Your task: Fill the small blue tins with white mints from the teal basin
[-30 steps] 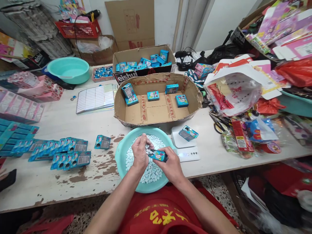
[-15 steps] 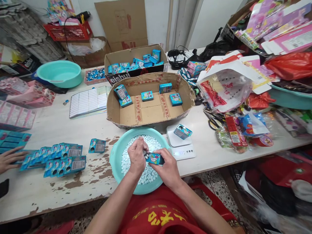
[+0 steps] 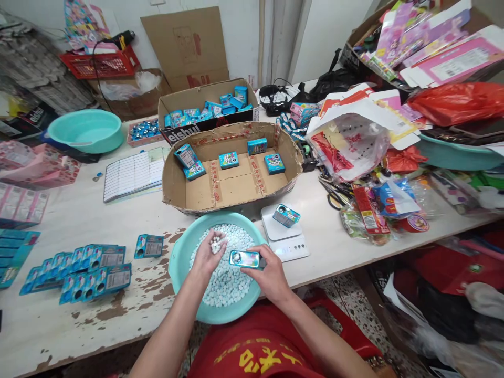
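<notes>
My left hand [image 3: 210, 252] is cupped palm up over the turquoise basin [image 3: 175, 265], with several small white candies [image 3: 216, 243] in its fingers. Loose candies of the same kind fill the bottom of the basin. Between the thumb and fingers of my right hand [image 3: 271, 270] is a small blue candy box [image 3: 244, 259], held above the basin's right side. A round hole shows at the box's left end, turned towards my left hand. Another blue box [image 3: 286, 216] lies tilted on the white scale [image 3: 282, 233], just right of the basin.
A cut-down cardboard box [image 3: 232, 191] holding several blue boxes stands behind the basin. Rows of blue boxes [image 3: 90, 265] and a single one [image 3: 148, 246] stand to the left. Scissors [image 3: 334, 194] and bagged sweets [image 3: 370, 210] lie to the right.
My left hand has moved left, away from the box, and turned palm up with candies showing. The box has tipped so its holed end shows. The co-worker's hand at left is gone from view.
</notes>
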Tool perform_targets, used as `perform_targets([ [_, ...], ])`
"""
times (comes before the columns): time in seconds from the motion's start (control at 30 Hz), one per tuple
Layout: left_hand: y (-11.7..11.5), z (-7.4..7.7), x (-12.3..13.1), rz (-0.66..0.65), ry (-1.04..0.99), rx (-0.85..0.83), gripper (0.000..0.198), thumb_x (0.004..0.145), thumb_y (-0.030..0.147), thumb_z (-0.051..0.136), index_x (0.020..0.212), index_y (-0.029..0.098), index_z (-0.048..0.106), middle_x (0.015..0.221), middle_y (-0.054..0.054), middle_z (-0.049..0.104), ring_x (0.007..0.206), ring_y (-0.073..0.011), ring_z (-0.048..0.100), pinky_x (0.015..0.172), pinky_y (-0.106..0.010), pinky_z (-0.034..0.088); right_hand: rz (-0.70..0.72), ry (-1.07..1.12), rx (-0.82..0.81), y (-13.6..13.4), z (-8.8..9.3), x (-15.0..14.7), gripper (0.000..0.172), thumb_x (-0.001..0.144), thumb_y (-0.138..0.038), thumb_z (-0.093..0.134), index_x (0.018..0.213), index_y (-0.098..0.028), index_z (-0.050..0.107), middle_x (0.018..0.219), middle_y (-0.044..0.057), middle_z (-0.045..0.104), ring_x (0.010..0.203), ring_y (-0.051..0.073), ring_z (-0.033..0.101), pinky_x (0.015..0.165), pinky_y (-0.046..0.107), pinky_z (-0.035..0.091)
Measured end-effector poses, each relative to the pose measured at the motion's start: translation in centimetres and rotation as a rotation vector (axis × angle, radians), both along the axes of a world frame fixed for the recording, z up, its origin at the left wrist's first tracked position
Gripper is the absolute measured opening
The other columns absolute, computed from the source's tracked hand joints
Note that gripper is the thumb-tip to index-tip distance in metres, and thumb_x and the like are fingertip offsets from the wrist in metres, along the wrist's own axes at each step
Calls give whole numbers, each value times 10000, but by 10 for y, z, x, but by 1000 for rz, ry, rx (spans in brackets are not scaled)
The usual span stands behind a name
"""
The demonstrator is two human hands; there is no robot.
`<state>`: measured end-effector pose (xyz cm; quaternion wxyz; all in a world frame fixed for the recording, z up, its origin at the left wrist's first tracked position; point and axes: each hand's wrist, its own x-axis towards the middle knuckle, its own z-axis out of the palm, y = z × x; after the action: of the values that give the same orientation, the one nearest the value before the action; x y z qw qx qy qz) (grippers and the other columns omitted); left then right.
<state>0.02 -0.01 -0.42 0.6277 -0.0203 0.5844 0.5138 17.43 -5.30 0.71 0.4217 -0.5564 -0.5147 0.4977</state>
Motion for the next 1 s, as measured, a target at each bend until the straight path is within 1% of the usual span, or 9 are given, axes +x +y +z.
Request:
perform_targets([
  [0.1,-7,-27,-1,-148,74,-73,63,749,189,610,738,152,561,598,19,521,444,-54,478,402,-150,358,-9,79,-46,0,-1,5,342,582,-273,804,877,-211,642,865,7,622,836,207,603,766,320,476],
  [0.17,-8,-32,3,-263,124,-90,116,684,165,645,777,142,580,575,26,515,412,-49,444,366,-144,278,-43,108,-85,-2,2,13,341,566,-267,811,857,-206,646,845,0,621,824,203,601,759,313,477],
  [0.27,6,-22,21,-516,208,-21,192,641,227,679,765,142,560,549,33,514,390,-41,394,365,-149,200,-120,149,-162,-9,9,36,328,564,-251,806,843,-202,640,808,-11,625,773,192,599,713,296,484],
  [0.37,38,-5,56,-796,276,185,271,669,384,654,728,153,525,527,43,495,372,-35,315,378,-176,156,-253,137,-207,-17,12,68,338,574,-274,800,858,-197,633,795,-4,642,748,195,603,690,294,486],
  [0.43,63,3,85,-932,347,318,294,700,437,608,741,157,529,507,52,471,387,-48,306,401,-191,183,-348,91,-207,-23,8,89,352,582,-307,795,872,-191,633,805,11,657,750,203,607,699,306,486],
  [0.57,105,6,131,-1176,728,536,236,785,401,498,757,174,554,550,30,502,529,-110,448,529,-227,325,-477,9,-228,-29,-6,124,377,593,-362,784,884,-177,632,810,36,679,739,212,616,698,328,493],
  [0.67,120,3,146,-1374,1056,554,192,803,352,486,785,189,586,716,-23,610,692,-165,543,619,-259,358,-561,-13,-238,-32,-13,140,407,586,-380,786,905,-180,632,831,40,694,752,218,631,717,344,505],
  [0.8,122,1,150,-1521,1291,472,207,841,362,462,884,217,603,847,-60,656,807,-217,584,643,-276,356,-654,-35,-260,-32,-12,154,418,550,-391,798,881,-192,636,787,24,695,721,214,633,706,355,519],
  [1.0,121,1,151,-1588,1332,432,225,850,353,483,1013,228,576,866,-69,659,844,-247,597,644,-283,351,-700,-61,-292,-27,-7,163,435,520,-405,801,864,-191,643,779,25,697,720,214,629,708,354,518],
])
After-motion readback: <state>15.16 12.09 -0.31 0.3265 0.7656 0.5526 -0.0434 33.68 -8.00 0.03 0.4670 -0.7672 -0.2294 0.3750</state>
